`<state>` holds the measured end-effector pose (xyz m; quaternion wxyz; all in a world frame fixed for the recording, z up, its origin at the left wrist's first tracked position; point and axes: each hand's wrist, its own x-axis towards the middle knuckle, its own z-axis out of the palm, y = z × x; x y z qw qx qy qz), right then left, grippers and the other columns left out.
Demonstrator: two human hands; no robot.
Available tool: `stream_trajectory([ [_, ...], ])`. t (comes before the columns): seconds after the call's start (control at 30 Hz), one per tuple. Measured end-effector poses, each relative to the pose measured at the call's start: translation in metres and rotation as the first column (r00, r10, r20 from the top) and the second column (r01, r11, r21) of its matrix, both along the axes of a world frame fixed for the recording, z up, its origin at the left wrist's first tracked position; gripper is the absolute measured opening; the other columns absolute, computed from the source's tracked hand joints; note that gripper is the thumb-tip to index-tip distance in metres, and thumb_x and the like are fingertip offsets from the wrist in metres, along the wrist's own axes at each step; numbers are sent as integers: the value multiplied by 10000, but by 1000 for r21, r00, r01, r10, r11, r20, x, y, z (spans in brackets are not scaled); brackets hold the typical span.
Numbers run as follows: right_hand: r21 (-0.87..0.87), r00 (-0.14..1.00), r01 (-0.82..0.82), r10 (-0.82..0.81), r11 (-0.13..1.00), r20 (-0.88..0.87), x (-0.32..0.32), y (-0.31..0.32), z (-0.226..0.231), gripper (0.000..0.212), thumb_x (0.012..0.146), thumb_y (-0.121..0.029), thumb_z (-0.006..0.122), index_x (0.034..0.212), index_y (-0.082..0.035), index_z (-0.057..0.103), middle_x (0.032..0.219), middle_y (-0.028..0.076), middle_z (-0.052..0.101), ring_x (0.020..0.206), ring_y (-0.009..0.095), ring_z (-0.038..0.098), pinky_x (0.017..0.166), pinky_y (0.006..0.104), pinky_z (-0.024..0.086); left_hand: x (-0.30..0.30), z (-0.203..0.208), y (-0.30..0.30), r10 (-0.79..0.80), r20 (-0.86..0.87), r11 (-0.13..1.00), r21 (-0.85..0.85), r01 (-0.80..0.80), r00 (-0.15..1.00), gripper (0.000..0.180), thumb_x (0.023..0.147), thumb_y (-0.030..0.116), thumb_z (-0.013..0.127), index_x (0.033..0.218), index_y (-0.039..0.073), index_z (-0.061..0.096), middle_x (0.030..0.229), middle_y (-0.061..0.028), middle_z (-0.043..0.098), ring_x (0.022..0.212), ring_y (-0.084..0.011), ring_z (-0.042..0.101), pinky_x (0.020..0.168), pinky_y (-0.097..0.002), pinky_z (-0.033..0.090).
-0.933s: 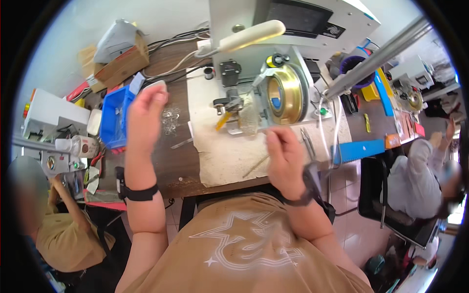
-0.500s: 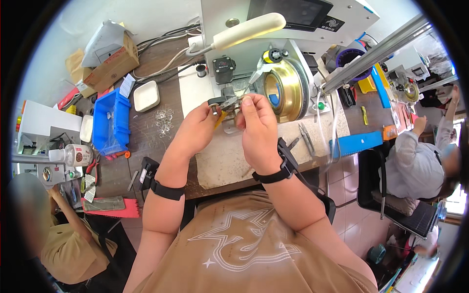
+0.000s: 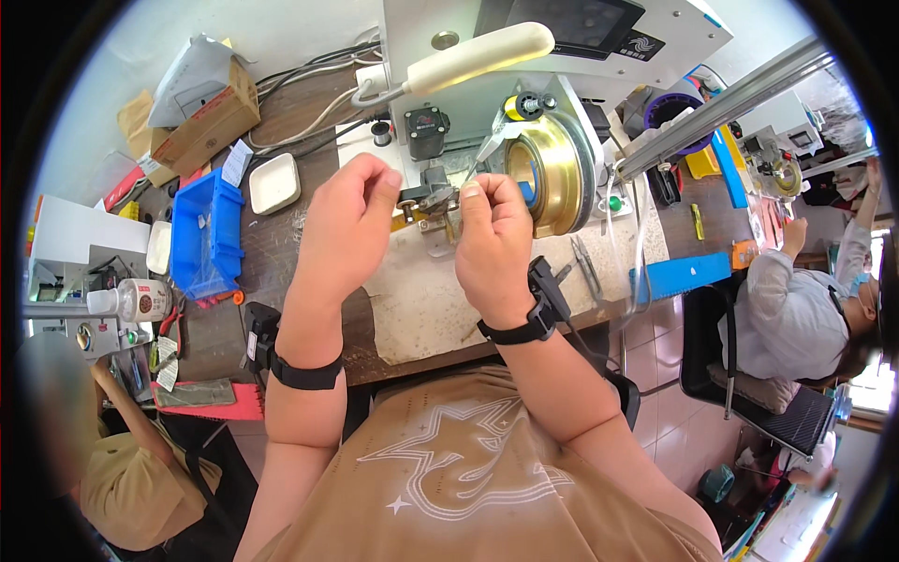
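At the far left of the bench we see a clear bottle (image 3: 131,302) lying beside a blue plastic bin (image 3: 208,234), with a white square dish (image 3: 274,183) just behind the bin and a cardboard box (image 3: 201,122) further back. Moving inward, our left hand (image 3: 345,229) is raised above the pale work mat (image 3: 421,300), its fingers curled in and the thumb pressed to the fingertips in a pinch; whatever it grips is too small for us to make out, and a black band sits on that wrist. Just right of it, between the two hands, stands the small metal fixture (image 3: 433,199) of the winding machine (image 3: 562,56), close to the left fingertips. Our right hand (image 3: 493,248) is also closed in a pinch, thumb and forefinger meeting at the top right beside the fixture, where a thin clear strip (image 3: 487,148) runs up toward the brass-coloured spool (image 3: 548,173); we cannot tell whether the fingers actually grip that strip. A black wrist device (image 3: 543,298) is strapped on the right wrist. Right of the spool, tweezers (image 3: 587,267) lie on the mat, then a blue bar (image 3: 682,275) at the bench edge, and beyond it a seated person in a light shirt (image 3: 796,314).
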<state>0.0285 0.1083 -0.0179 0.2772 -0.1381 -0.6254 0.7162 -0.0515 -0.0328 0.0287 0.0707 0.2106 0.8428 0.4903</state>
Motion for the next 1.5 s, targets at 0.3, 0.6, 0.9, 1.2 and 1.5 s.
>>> stream_trajectory([
  [0.3, -537, 991, -101, 130, 838, 17, 0, -2, 15, 73, 1040, -155, 539, 982, -118, 562, 773, -58, 503, 661, 40, 432, 613, 228, 369, 8, 16, 26, -201, -116, 977, 49, 208, 973, 122, 916, 102, 696, 957, -8, 661, 874, -62, 635, 774, -145, 579, 698, -315, 478],
  [0.6, -495, 987, -150, 102, 856, -122, 32, -4, 3, 106, 1026, -97, 534, 921, -84, 544, 765, -43, 519, 677, 44, 459, 611, 214, 394, 31, -7, 30, -229, -643, 942, 43, 333, 731, 99, 813, 2, 668, 881, 9, 597, 855, -129, 595, 793, -336, 587, 712, -391, 482],
  [0.9, -278, 987, -26, 70, 960, 147, 95, 44, 15, 125, 986, -143, 701, 1004, -20, 712, 781, -43, 620, 655, 24, 510, 583, 202, 412, 46, -46, 37, -164, -786, 911, 111, 398, 596, 137, 780, -14, 636, 888, 23, 562, 898, -159, 587, 779, -349, 586, 670, -419, 493],
  [1.2, 462, 716, 651, -689, 603, -110, 37, 307, 47, 302, 858, -203, 817, 1012, 34, 709, 746, -36, 597, 645, 56, 510, 578, 221, 412, 43, -68, 44, -55, -827, 920, 176, 351, 559, 146, 758, -3, 624, 880, 46, 560, 935, -119, 587, 825, -325, 626, 704, -419, 522],
  [1.5, 591, 892, 186, -387, 785, 234, 9, 339, 50, 289, 881, -235, 788, 1014, 15, 732, 782, 4, 679, 711, 64, 585, 622, 240, 462, 42, -74, 44, -85, -813, 899, 187, 397, 576, 115, 838, 3, 599, 932, 38, 542, 900, -124, 564, 849, -336, 639, 745, -440, 554],
])
